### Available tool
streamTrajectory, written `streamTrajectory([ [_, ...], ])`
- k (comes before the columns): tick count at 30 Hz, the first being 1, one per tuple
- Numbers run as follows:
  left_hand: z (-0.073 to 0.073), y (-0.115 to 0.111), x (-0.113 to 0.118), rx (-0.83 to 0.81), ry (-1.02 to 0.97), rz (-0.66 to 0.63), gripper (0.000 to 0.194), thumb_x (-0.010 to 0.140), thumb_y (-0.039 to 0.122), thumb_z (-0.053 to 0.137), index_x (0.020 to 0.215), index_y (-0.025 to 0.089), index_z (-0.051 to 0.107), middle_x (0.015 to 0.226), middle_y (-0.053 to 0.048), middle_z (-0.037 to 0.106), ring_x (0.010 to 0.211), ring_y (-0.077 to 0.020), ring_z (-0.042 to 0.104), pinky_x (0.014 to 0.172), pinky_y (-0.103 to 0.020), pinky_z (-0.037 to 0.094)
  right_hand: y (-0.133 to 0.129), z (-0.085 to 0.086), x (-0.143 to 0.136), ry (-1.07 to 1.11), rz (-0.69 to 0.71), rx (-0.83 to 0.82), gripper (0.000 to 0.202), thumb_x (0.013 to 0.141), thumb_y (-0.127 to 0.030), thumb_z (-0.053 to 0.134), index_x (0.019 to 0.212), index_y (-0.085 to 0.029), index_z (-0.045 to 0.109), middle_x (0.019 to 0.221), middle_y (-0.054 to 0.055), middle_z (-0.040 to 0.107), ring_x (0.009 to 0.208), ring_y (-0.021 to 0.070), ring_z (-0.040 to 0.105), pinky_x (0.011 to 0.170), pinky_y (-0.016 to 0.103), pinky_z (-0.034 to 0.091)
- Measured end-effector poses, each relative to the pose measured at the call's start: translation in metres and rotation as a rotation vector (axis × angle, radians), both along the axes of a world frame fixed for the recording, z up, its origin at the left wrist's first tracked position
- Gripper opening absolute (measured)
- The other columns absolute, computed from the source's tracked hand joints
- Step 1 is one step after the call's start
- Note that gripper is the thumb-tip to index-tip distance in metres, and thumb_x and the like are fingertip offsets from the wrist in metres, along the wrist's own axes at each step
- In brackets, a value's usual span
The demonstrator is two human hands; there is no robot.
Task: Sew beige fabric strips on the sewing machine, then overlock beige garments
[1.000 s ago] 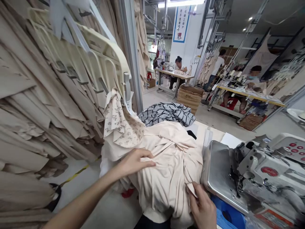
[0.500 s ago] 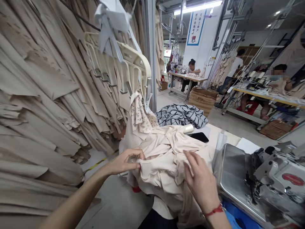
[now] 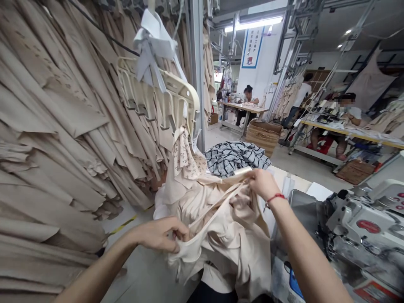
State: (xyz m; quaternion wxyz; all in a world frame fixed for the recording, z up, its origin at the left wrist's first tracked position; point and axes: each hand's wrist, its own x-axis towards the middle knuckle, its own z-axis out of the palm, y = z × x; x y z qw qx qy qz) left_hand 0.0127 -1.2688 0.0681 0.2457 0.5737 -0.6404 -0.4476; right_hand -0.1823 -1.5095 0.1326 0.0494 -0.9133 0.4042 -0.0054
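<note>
A beige garment (image 3: 227, 227) lies bunched over the table's near edge and hangs down in front of me. My left hand (image 3: 166, 233) pinches its edge at the lower left. Farther off, my right hand (image 3: 263, 182), with a red cord at the wrist, grips the upper right part of the fabric. An edge of the cloth stretches diagonally between both hands. Behind it, a floral-print piece (image 3: 187, 155) hangs by a clip from a cream hanger (image 3: 167, 84) with several clips.
A sewing machine (image 3: 362, 223) stands at the right. Grey striped cloth (image 3: 236, 156) lies at the back of the table. Beige garments (image 3: 63, 126) hang densely on the left. Beyond are a cardboard box (image 3: 263, 136) and people at sewing tables (image 3: 356, 131).
My right hand has moved up and away, now gripping the garment, where it was resting open-fingered on it. My left hand has moved slightly down and left. The cloth is pulled wider.
</note>
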Motion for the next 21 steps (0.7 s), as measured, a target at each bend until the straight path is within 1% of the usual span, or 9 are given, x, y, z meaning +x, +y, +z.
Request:
streamTrajectory([
  [2,-0.01,-0.02,-0.008,0.081,0.02,0.04,0.034,0.079,0.048,0.06,0.085,0.016,0.068,0.071,-0.003,0.069,0.059,-0.0165,0.061,0.055,-0.023,0.045,-0.003,0.008,0.002,-0.007,-0.052,-0.01,0.017,0.094,-0.022,0.058,0.107,-0.019,0.069,0.108,0.005,0.07,0.101,0.0194,0.065,0.088,0.038,0.051],
  [4,-0.026,-0.044,-0.021,0.075,0.017,0.163,0.041,0.085,0.055,0.05,0.082,0.017,0.063,0.065,-0.002,0.064,0.054,-0.0158,0.058,0.052,-0.023,0.041,-0.002,0.004,-0.002,0.011,-0.103,-0.006,0.014,0.093,-0.025,0.061,0.101,-0.018,0.07,0.1,0.005,0.071,0.095,0.0197,0.066,0.085,0.038,0.053],
  [6,-0.043,-0.065,-0.035,-0.004,0.003,0.33,0.038,0.084,0.053,0.053,0.068,0.018,0.054,0.058,0.001,0.054,0.058,-0.0166,0.055,0.055,-0.024,0.036,0.001,-0.007,-0.012,0.023,-0.153,-0.025,0.013,0.093,-0.026,0.06,0.097,-0.018,0.07,0.098,0.004,0.071,0.091,0.0193,0.066,0.082,0.038,0.053],
  [9,-0.062,-0.092,-0.049,-0.121,0.047,0.528,0.037,0.077,0.045,0.066,0.061,0.02,0.044,0.056,0.003,0.043,0.068,-0.0183,0.052,0.061,-0.025,0.033,0.003,-0.021,-0.033,0.019,-0.243,-0.092,0.018,0.094,-0.02,0.053,0.097,-0.018,0.071,0.108,0.009,0.067,0.093,0.0213,0.065,0.079,0.038,0.052],
  [12,-0.068,-0.114,-0.057,-0.166,0.202,0.618,0.037,0.076,0.042,0.07,0.062,0.019,0.046,0.057,0.005,0.042,0.065,-0.0157,0.05,0.062,-0.025,0.035,0.003,-0.024,-0.047,-0.012,-0.293,-0.152,0.035,0.091,-0.012,0.046,0.115,-0.021,0.069,0.12,0.015,0.059,0.107,0.0287,0.061,0.078,0.038,0.051],
  [14,-0.065,-0.125,-0.061,-0.175,0.356,0.649,0.035,0.081,0.044,0.067,0.067,0.017,0.05,0.06,0.005,0.046,0.061,-0.0133,0.05,0.062,-0.026,0.04,0.007,-0.024,-0.05,-0.052,-0.251,-0.176,0.045,0.093,-0.011,0.04,0.132,-0.023,0.059,0.133,0.017,0.052,0.119,0.0309,0.054,0.084,0.039,0.049],
  [17,-0.05,-0.125,-0.065,-0.202,0.616,0.665,0.035,0.085,0.049,0.062,0.076,0.016,0.058,0.067,-0.001,0.059,0.062,-0.0143,0.057,0.063,-0.03,0.049,0.022,-0.034,-0.048,-0.072,-0.047,-0.121,0.042,0.099,-0.023,0.041,0.14,-0.027,0.051,0.141,0.01,0.049,0.123,0.0218,0.052,0.093,0.031,0.047],
  [19,-0.034,-0.111,-0.061,-0.253,0.764,0.68,0.035,0.078,0.05,0.069,0.079,0.015,0.061,0.073,-0.005,0.065,0.067,-0.0177,0.062,0.065,-0.031,0.052,0.036,-0.047,-0.049,-0.025,0.083,-0.042,0.04,0.094,-0.03,0.054,0.134,-0.029,0.056,0.132,0.005,0.058,0.117,0.0197,0.057,0.09,0.028,0.047],
  [21,-0.014,-0.088,-0.05,-0.324,0.867,0.714,0.034,0.071,0.045,0.075,0.084,0.016,0.064,0.081,-0.005,0.069,0.075,-0.0187,0.065,0.068,-0.029,0.054,0.053,-0.058,-0.053,0.044,0.112,0.01,0.034,0.088,-0.022,0.06,0.121,-0.023,0.064,0.118,0.009,0.066,0.11,0.0247,0.062,0.082,0.031,0.049],
])
